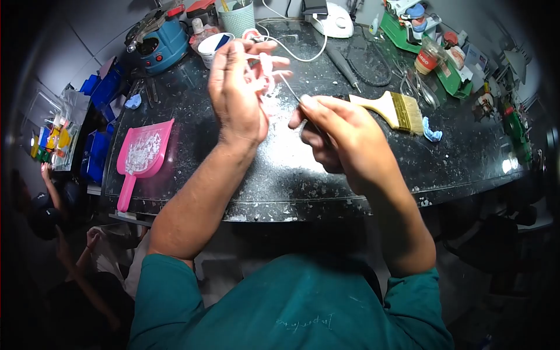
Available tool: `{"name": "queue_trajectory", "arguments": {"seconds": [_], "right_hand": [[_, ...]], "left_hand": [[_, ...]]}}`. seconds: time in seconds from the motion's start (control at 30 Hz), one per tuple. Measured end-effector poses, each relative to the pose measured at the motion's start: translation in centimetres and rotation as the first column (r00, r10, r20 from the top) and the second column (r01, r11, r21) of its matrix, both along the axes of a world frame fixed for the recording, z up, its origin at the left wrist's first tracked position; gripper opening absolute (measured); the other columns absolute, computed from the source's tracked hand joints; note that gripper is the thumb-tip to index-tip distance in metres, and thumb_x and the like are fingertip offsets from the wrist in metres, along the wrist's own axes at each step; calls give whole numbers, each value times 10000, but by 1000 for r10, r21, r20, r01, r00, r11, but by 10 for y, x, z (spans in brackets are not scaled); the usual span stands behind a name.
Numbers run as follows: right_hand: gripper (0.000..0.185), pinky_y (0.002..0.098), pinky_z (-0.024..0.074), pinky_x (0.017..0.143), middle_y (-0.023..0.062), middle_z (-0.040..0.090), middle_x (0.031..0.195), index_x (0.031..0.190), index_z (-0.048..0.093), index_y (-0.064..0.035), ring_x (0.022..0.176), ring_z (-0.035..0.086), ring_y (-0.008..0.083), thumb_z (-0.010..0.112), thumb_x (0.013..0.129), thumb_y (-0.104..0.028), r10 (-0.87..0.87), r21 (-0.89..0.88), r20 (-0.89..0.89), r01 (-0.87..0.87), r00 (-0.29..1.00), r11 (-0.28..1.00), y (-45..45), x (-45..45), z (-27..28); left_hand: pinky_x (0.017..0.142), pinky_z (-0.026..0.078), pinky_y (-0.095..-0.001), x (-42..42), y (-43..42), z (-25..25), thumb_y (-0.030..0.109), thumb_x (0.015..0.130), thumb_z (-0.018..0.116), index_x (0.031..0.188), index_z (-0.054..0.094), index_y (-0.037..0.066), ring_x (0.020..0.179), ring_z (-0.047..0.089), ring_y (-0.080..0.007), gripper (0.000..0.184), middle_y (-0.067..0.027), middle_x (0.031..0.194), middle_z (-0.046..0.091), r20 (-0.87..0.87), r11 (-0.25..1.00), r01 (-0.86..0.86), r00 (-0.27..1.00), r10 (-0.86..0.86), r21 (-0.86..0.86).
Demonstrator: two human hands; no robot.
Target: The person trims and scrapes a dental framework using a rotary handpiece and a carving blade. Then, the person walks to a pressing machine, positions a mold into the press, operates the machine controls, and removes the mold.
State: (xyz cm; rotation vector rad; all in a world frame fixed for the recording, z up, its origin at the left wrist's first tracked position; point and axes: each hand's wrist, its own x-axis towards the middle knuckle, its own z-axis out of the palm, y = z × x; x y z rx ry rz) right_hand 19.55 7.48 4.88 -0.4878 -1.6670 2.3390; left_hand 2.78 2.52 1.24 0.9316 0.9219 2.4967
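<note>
My left hand (234, 99) is raised over the black workbench, its fingers curled around a small pink-and-white piece (266, 71) that looks like a denture. Bright glare and the fingers hide much of its shape. In my right hand (350, 137) is a thin metal hand tool (289, 88), pinched between thumb and forefinger. Its slim tip points up and left at the piece, but whether it touches cannot be made out. A brightly lit patch of white dust and flecks lies on the bench below both hands.
A pink dustpan (157, 166) with white shavings lies left; a broad brush (402, 112) and blue crumpled scrap (431, 129) lie right. Behind are a blue machine (160, 44), white tub (211, 48), corded handpiece (342, 65) and green trays (402, 32). Another person's arm (51, 185) shows far left.
</note>
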Motion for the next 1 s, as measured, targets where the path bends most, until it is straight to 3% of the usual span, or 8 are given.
{"name": "queue_trajectory", "arguments": {"seconds": [0.07,0.13,0.23,0.37,0.47,0.77,0.87,1.0], "right_hand": [[216,242,416,540,16,567,691,976,650,-7,578,524,107,572,969,-208,-172,442,-76,188,982,877,-4,2,-10],[187,309,479,624,98,624,774,1013,654,-3,655,604,221,595,941,-165,-289,760,-305,414,908,501,-4,-1,-26],[213,279,459,573,48,597,757,1102,658,10,617,548,130,629,925,-104,-220,868,-358,410,907,281,-4,0,-27],[235,295,446,555,78,578,749,1111,682,-64,589,542,173,664,876,-61,-262,904,-328,382,908,192,-17,1,-18],[195,400,522,604,113,598,828,1084,637,-90,688,639,310,625,898,-148,-264,920,-306,355,915,164,-18,0,-19],[205,405,527,598,117,589,846,1092,624,-65,689,645,316,624,895,-123,-268,924,-310,356,912,142,-25,-4,-20],[221,333,459,567,100,574,760,1101,670,-49,599,568,224,656,882,-75,-314,897,-356,416,880,150,-29,-5,-18],[224,333,459,566,97,571,759,1104,669,-53,600,569,223,657,881,-73,-294,898,-364,417,884,142,-28,-6,-19]], "left_hand": [[643,594,-355,-5,-4,3,253,1039,399,1069,506,20,782,677,-253,258,-184,974,656,-31,1000,-8,1000,8,-5],[645,594,-352,2,-5,9,254,1039,401,1073,509,16,791,677,-251,264,-183,978,654,-49,999,49,998,-50,-13],[637,600,-346,5,-5,8,237,1044,389,1081,512,16,806,685,-247,256,-183,984,650,-77,1000,11,997,-12,-6],[657,613,-363,6,-5,9,232,1050,371,1078,510,13,809,687,-242,261,-177,975,645,-121,999,-37,992,38,12],[680,619,-381,5,-6,9,236,1051,372,1078,503,10,811,687,-241,263,-172,975,641,-144,999,-31,989,34,25],[722,604,-415,5,-7,10,234,1048,361,1147,488,12,869,679,-265,274,-172,1009,649,-204,995,-92,974,97,33],[717,606,-418,4,-8,11,232,1050,353,1139,487,9,862,680,-267,275,-174,1009,647,-216,993,-112,970,115,27],[719,607,-426,5,-7,11,228,1050,353,1132,487,9,861,681,-270,270,-178,1013,645,-207,994,-107,972,112,37]]}}
